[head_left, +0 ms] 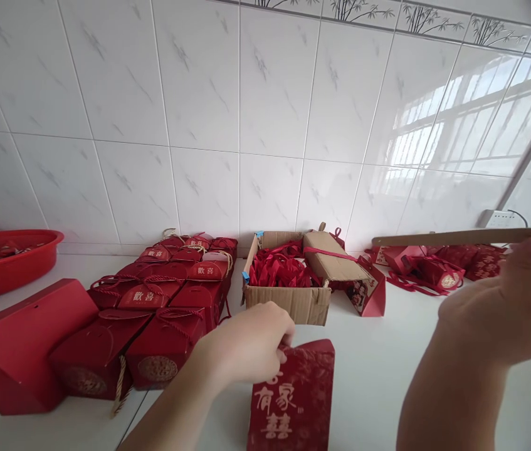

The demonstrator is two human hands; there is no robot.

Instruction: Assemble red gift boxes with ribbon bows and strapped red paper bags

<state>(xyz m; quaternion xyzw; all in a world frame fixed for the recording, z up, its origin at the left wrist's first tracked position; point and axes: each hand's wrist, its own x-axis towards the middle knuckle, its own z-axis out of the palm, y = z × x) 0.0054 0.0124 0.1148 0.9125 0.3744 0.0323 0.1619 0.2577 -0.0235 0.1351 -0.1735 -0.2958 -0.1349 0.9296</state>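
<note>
My left hand (260,341) is closed on the top edge of a red gift box (310,401) with pale printed characters, which stands at the front middle of the white table. Up on the right, my right hand (528,300) grips the end of a long, flat brownish strip (453,237). The strip points left, level above the table, and its material cannot be told. Just beyond my left hand sits a cardboard box (286,304) full of red ribbons (279,266). A second piece of cardboard (331,257) with a red ribbon across it lies at its right.
Rows of tied red gift boxes (152,294) fill the left, beside a larger plain red box (30,344). A red basin (15,263) stands far left. More red packages (439,272) lie at the right, below a power strip (504,218). A tiled wall (204,125) closes the back.
</note>
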